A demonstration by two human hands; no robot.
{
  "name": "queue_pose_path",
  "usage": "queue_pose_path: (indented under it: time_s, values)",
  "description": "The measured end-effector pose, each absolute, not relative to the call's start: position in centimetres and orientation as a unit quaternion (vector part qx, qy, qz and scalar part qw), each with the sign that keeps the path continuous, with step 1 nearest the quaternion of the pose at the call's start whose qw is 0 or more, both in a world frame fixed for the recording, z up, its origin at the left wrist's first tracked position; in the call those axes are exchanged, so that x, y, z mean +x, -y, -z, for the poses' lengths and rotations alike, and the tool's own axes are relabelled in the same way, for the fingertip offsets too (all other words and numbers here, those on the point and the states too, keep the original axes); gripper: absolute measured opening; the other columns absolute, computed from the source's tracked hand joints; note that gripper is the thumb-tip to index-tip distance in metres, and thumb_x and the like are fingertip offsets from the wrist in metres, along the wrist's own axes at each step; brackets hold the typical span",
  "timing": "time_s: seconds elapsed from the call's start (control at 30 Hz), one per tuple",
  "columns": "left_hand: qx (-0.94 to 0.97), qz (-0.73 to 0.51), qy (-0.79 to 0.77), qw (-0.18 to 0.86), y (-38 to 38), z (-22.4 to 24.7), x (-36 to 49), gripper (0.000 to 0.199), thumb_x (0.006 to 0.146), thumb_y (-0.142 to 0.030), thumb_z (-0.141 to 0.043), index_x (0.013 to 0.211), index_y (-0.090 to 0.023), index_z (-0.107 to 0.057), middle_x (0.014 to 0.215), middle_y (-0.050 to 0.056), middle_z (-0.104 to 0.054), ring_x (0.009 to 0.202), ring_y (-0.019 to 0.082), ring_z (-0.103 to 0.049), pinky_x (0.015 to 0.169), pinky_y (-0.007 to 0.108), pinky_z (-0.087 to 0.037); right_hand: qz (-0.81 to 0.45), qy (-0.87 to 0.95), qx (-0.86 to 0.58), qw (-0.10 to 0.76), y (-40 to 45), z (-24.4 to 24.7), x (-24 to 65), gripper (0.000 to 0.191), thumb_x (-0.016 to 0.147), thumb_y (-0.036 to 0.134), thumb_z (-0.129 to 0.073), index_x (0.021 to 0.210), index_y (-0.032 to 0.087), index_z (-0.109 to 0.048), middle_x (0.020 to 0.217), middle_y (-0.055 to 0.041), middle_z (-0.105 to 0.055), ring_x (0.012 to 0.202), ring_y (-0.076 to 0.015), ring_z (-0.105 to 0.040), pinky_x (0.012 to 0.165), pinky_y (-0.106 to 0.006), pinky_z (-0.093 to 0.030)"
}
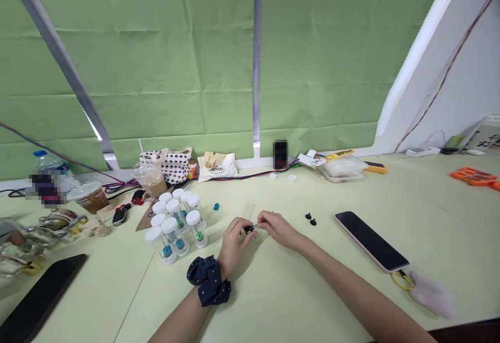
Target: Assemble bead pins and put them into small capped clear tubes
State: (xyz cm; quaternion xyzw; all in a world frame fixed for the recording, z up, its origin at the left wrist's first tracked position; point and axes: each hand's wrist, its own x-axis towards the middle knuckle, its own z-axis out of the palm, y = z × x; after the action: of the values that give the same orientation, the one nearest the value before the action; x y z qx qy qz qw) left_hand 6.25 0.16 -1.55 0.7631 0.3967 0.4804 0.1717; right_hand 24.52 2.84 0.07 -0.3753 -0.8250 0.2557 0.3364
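Observation:
My left hand (pixel 234 239), a dark dotted scrunchie (pixel 210 280) on its wrist, pinches a small black part (pixel 249 229) just above the table. The fingers of my right hand (pixel 276 227) are closed at that part's right side, on a thin piece too small to name. Behind my hands lies a clear tube (pixel 249 210). Two small black pieces (pixel 310 219) rest to the right of my right hand. A teal piece (pixel 216 206) lies beyond my left hand. Several clear tubes with white caps (pixel 177 225), holding blue or green pieces, stand upright at the left.
Two white caps (pixel 292 177) lie towards the back. A phone (pixel 371 241) is on the right, a black slab (pixel 42 296) on the left. Drink cups (pixel 151 179), bags (pixel 217 167) and cables line the back edge. Orange scissors (pixel 474 176) lie far right.

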Motion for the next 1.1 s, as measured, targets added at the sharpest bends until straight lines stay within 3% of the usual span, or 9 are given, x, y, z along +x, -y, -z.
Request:
queue_pose_path:
  time_s: [0.3,0.5,0.73,0.83,0.93,1.0,1.1]
  values:
    - [0.803,-0.424,-0.386,0.163,0.0,1.5,6.3,0.012,0.082,-0.022,-0.055,0.092,-0.020,-0.061,0.088,0.006,-0.061,0.084,0.018,-0.055,0.074,0.030,-0.044,-0.186,0.855,-0.331,0.355,-2.6,0.0,24.5,0.018,0.087,0.026,-0.049,0.076,0.020,-0.062,0.072,-0.0027,-0.060,0.070,-0.0151,-0.051,0.070,-0.029,-0.039]
    - [0.788,-0.395,-0.395,0.259,0.8,0.6,6.9,0.016,0.083,-0.029,-0.053,0.089,-0.018,-0.063,0.080,0.003,-0.057,0.060,0.011,-0.047,0.056,0.024,-0.039,-0.278,0.808,-0.346,0.387,-2.4,-0.2,24.4,0.015,0.080,0.036,-0.060,0.079,0.021,-0.060,0.069,-0.0003,-0.060,0.065,-0.0135,-0.053,0.063,-0.027,-0.041]
    - [0.688,-0.377,-0.374,0.494,0.9,1.4,7.6,0.030,0.082,-0.041,-0.051,0.087,-0.014,-0.062,0.076,0.004,-0.059,0.046,0.008,-0.048,0.044,0.021,-0.037,-0.294,0.809,-0.333,0.386,-1.5,-0.9,23.8,0.027,0.090,0.043,-0.039,0.097,0.021,-0.053,0.081,-0.0021,-0.056,0.070,-0.0135,-0.050,0.067,-0.027,-0.042]
    - [0.638,-0.405,-0.380,0.534,0.7,1.4,7.5,0.030,0.080,-0.042,-0.054,0.084,-0.014,-0.061,0.065,0.001,-0.056,0.045,0.009,-0.050,0.045,0.021,-0.038,-0.314,0.767,-0.328,0.454,-1.7,-1.0,24.0,0.039,0.093,0.046,-0.025,0.106,0.021,-0.051,0.098,-0.0065,-0.056,0.085,-0.0166,-0.052,0.075,-0.030,-0.043]
    - [0.588,-0.477,-0.396,0.520,-0.1,1.4,7.0,0.029,0.079,-0.042,-0.057,0.084,-0.014,-0.061,0.061,0.000,-0.056,0.048,0.010,-0.052,0.048,0.023,-0.041,-0.309,0.697,-0.391,0.516,-2.6,-0.5,24.6,0.041,0.094,0.045,-0.020,0.103,0.020,-0.052,0.100,-0.0077,-0.057,0.086,-0.0172,-0.053,0.074,-0.031,-0.043]
    - [0.565,-0.519,-0.408,0.495,-0.6,1.4,6.5,0.029,0.078,-0.042,-0.057,0.083,-0.014,-0.061,0.058,0.000,-0.056,0.048,0.010,-0.052,0.050,0.023,-0.041,-0.286,0.717,-0.428,0.470,-3.2,0.2,25.0,0.031,0.091,0.042,-0.035,0.094,0.020,-0.056,0.092,-0.0062,-0.058,0.082,-0.0172,-0.053,0.074,-0.031,-0.042]
    - [0.540,-0.553,-0.415,0.480,-1.3,1.5,5.9,0.030,0.077,-0.043,-0.059,0.082,-0.014,-0.060,0.055,-0.001,-0.055,0.048,0.011,-0.052,0.049,0.023,-0.041,-0.235,0.802,-0.438,0.331,-3.3,1.3,25.0,0.013,0.082,0.032,-0.057,0.082,0.021,-0.062,0.087,-0.0038,-0.058,0.087,-0.0187,-0.051,0.079,-0.034,-0.038]
